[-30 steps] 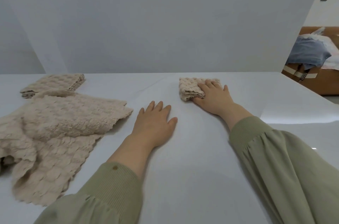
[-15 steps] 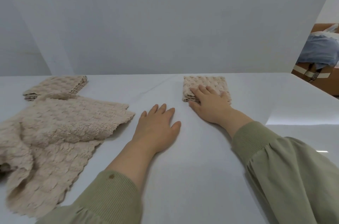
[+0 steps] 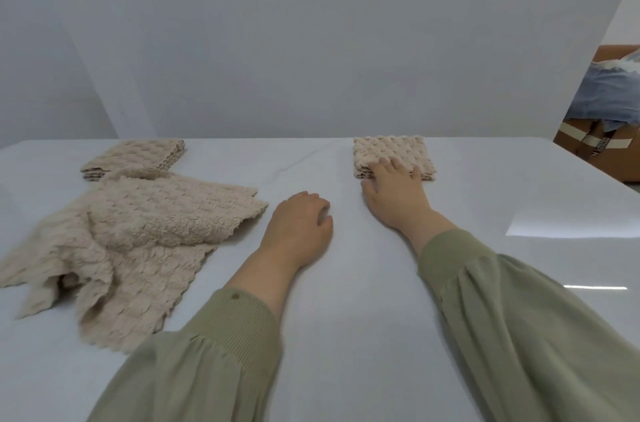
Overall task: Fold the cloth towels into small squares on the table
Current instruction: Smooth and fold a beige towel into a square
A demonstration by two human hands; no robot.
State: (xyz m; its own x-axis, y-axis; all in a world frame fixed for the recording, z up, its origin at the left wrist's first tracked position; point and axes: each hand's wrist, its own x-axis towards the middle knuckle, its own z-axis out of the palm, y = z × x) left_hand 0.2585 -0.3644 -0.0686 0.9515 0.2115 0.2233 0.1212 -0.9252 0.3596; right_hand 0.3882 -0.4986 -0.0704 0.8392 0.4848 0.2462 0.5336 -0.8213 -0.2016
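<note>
A small folded beige towel [image 3: 391, 151] lies at the far middle-right of the white table [image 3: 346, 283]. My right hand [image 3: 394, 195] rests with its fingertips on that square's near edge, fingers fairly straight. My left hand [image 3: 299, 226] sits on the bare table to the left of it, fingers loosely curled and holding nothing. A pile of unfolded beige towels [image 3: 131, 238] lies crumpled at the left. Behind the pile lies another folded beige towel [image 3: 138, 157].
A grey wall rises right behind the table's far edge. At the far right, beyond the table, stands a cardboard box [image 3: 602, 151] with blue and white cloth in it. Bright reflections show on the table's right side.
My right hand has slid back off the folded square, so only its fingertips touch it. My left hand's fingers have curled from flat. The view has shifted left.
</note>
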